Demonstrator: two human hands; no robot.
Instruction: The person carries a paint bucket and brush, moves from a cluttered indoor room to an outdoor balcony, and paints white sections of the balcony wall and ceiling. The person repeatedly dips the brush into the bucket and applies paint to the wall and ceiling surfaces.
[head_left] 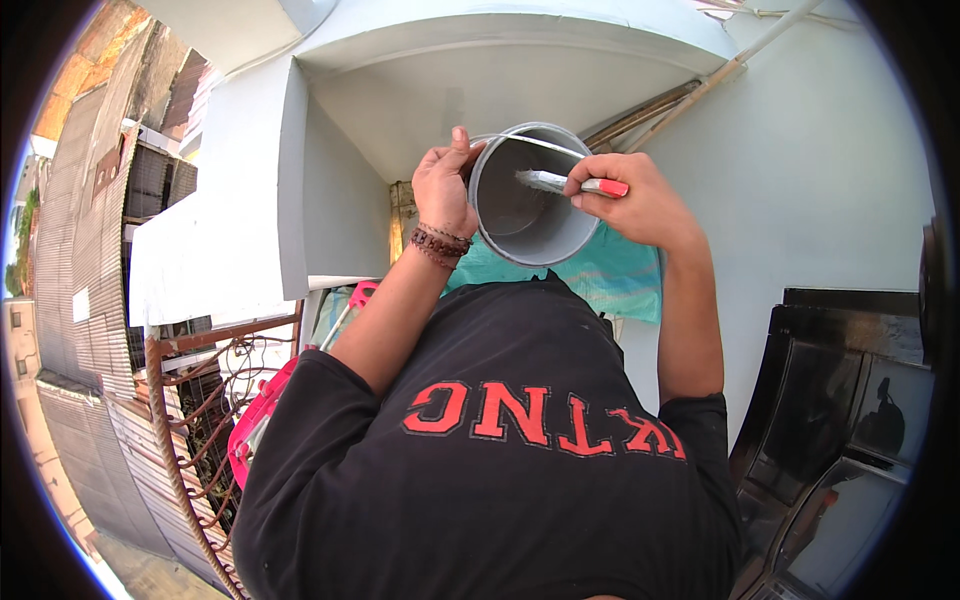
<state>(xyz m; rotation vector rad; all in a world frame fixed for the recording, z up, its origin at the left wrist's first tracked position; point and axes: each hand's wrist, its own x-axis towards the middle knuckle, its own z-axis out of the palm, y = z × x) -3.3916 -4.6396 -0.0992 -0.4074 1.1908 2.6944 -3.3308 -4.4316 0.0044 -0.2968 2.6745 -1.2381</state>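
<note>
In front of my chest a grey bucket is tilted so that its inside faces me. A thin layer of grey coats its walls and bottom. My left hand holds the bucket at its left rim, thumb up, most of the fingers hidden behind it. The pale wire handle arches across the mouth. My right hand is closed round a paintbrush with a red-ended handle. Its whitish bristles point left, over the bucket's opening.
Beneath the bucket lies a teal striped sheet. Long poles lean against the pale wall on the right. A rusty metal railing runs down the left, beside a pink-framed object. Glossy black panelled furniture or a door stands at lower right.
</note>
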